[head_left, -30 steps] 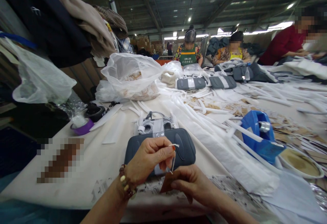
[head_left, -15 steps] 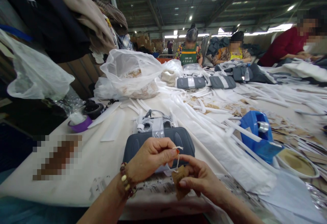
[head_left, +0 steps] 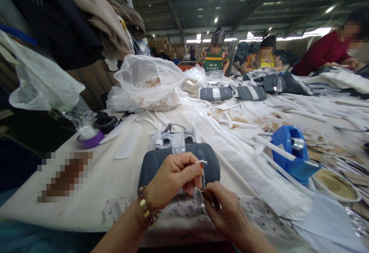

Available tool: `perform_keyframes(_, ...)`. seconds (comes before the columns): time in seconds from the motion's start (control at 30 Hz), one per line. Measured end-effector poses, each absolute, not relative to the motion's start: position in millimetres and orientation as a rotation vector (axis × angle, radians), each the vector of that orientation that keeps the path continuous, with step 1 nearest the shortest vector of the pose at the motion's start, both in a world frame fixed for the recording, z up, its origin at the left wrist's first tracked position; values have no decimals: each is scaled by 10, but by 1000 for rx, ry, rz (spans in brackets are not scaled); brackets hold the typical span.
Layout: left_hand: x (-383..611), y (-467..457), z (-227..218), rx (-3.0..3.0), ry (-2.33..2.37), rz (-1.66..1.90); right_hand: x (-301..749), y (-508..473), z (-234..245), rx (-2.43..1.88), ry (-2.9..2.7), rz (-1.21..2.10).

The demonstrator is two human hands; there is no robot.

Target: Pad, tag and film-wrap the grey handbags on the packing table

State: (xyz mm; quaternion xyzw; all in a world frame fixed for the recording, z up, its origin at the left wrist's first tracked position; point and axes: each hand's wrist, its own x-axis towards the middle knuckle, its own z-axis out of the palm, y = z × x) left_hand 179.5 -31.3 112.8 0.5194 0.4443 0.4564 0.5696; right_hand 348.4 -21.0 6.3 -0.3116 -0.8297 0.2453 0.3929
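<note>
Left hand (head_left: 173, 180): thumb and forefinger pinched on a thin white string (head_left: 202, 162), just in front of the grey case (head_left: 178, 160) on the worktop (head_left: 115, 180). Right hand (head_left: 225, 210): fingers curled below the string, grip not discernible. String judged light, limp and slippery, so pinch it near the end.

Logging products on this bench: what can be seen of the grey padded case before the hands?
The grey padded case is a dark grey, matte oblong with rounded corners, an oval recess at its right end and a pale band across its middle. It lies flat on the white-covered table, long side towards the camera. White cords bunch at its far edge. The left hand, pinching a white string, hides part of its front edge; whether they touch cannot be told.
</note>
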Motion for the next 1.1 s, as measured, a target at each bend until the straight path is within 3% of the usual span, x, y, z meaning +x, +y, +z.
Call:
perform_keyframes(0.3,1901,-364,1175,1206,976,1020,3500,-180,494,-646,-1835,1389)
perform_keyframes(0.63,1883,-317,1008,1089,1082,1078,3434,-90,325,-615,-1942,1575)
perform_keyframes(0.83,1830,-154,904,1076,1160,1176,3341,111,377,-704,-1366,2003)
perform_keyframes(1.1,1555,370,698,800,1223,1472,3025,757,620,-956,-1347,1947)
